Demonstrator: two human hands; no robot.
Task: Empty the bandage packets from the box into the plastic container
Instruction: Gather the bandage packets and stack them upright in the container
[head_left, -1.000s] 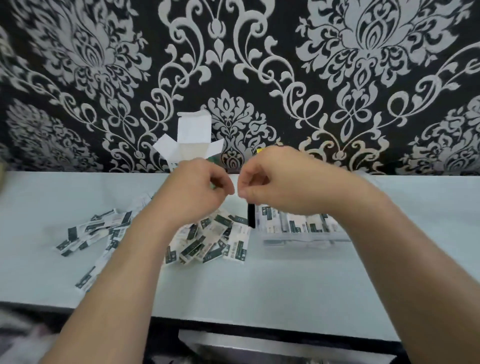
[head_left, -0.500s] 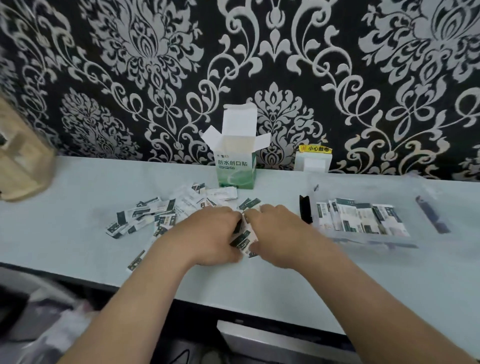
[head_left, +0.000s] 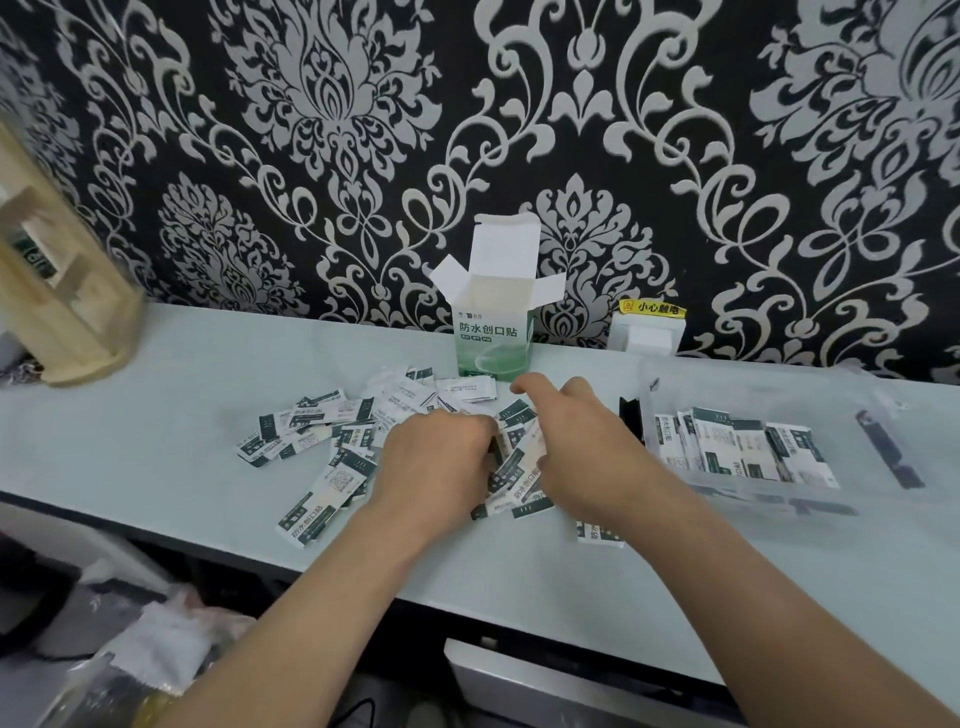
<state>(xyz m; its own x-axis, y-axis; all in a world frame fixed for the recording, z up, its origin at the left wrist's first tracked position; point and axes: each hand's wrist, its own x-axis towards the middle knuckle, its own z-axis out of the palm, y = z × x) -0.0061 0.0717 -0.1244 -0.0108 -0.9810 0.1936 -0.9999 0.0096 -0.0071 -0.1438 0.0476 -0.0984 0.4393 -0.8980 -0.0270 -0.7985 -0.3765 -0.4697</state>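
Few packets (head_left: 748, 452) sit in the container (head_left: 727, 387); most lie loose on the worktop (head_left: 156, 415). The right hand (head_left: 582, 447) has its fingers (head_left: 524, 387) released and spread; whether the left hand (head_left: 436, 457) grasps anything I cannot tell.

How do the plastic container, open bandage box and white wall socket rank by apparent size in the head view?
1. plastic container
2. bandage box
3. wall socket
The socket sits farthest back, so its true size is unsure.

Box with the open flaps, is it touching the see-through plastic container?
Apart. The head view shows a strip of bare table between the box and the plastic container.
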